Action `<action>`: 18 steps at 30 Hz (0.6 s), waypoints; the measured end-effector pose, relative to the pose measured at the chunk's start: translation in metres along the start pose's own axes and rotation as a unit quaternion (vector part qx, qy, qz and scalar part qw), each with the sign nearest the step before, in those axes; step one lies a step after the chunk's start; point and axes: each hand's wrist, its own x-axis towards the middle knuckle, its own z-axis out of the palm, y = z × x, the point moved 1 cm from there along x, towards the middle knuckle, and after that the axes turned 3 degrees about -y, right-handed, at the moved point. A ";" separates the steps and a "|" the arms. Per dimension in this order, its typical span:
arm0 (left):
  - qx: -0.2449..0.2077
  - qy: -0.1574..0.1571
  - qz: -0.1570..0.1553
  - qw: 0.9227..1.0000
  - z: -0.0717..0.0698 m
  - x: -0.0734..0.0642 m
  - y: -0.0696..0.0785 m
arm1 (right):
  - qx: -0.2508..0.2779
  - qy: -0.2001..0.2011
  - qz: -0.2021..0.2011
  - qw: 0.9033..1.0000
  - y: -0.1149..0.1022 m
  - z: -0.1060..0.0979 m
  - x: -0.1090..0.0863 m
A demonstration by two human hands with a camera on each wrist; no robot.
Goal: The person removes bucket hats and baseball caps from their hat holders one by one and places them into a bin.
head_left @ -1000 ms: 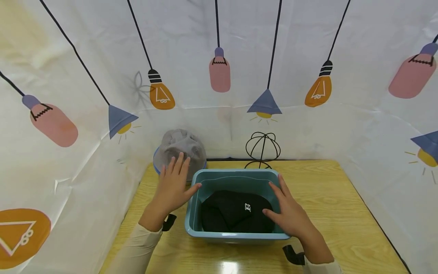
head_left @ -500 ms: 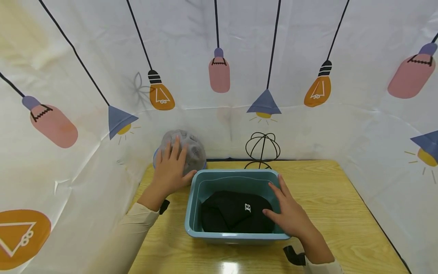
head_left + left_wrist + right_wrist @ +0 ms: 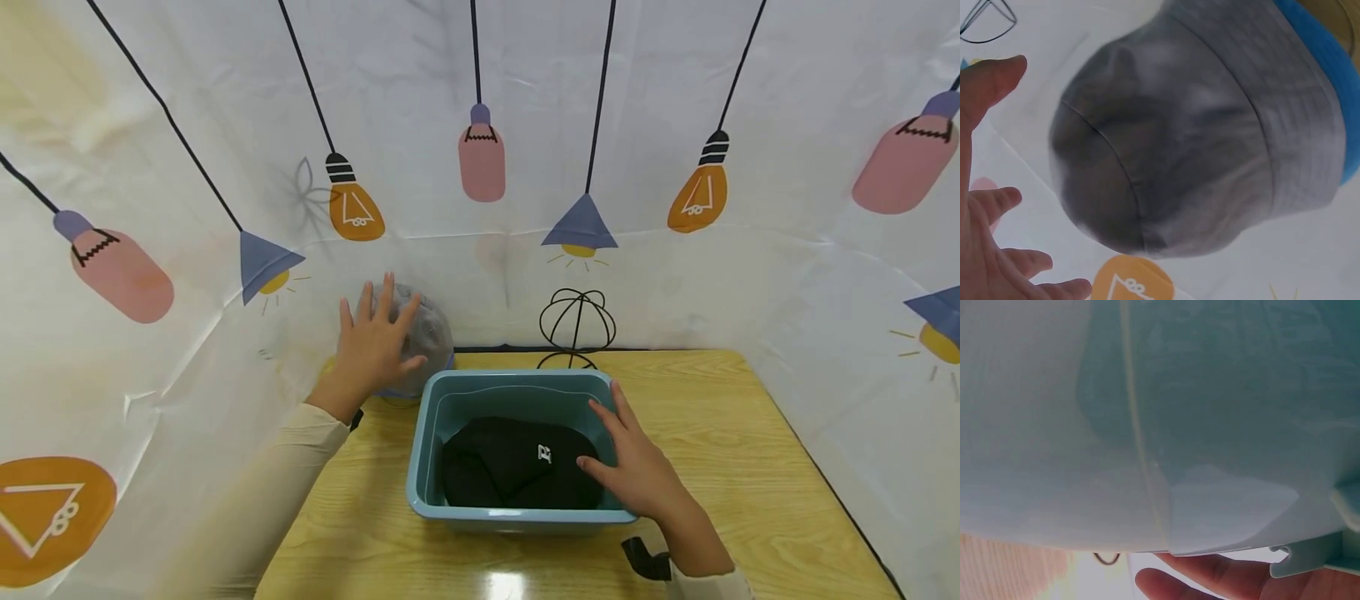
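A grey bucket hat (image 3: 432, 333) with a blue underside stands at the back left of the table, its crown filling the left wrist view. My left hand (image 3: 369, 350) is raised in front of the hat with its fingers spread, overlapping it in the head view; the left wrist view shows the fingertips apart from the crown (image 3: 1166, 144). A blue-green plastic bin (image 3: 517, 516) holds a black cloth item (image 3: 498, 467) with a small white letter mark. My right hand (image 3: 637, 475) rests at the bin's right rim, fingers and thumb loosely extended over it.
Behind the bin stands a black wire stand with a rounded cage top (image 3: 576, 325). The wooden table (image 3: 720, 442) meets a white sheet (image 3: 420, 192) printed with hanging lamps at its back and sides. Bare wood shows right of the bin.
My left hand has moved away from the bin's left rim, up and to the left, to in front of the grey hat. The right hand and the bin stay in place.
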 end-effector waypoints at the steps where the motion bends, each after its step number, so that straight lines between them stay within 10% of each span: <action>1: 0.000 -0.003 -0.002 1.000 0.000 0.002 -0.002 | 0.000 0.001 -0.001 1.000 0.000 0.000 0.000; 18: -0.062 -0.074 -0.051 0.994 0.012 0.027 -0.029 | 0.007 0.001 -0.001 1.000 0.000 0.000 -0.001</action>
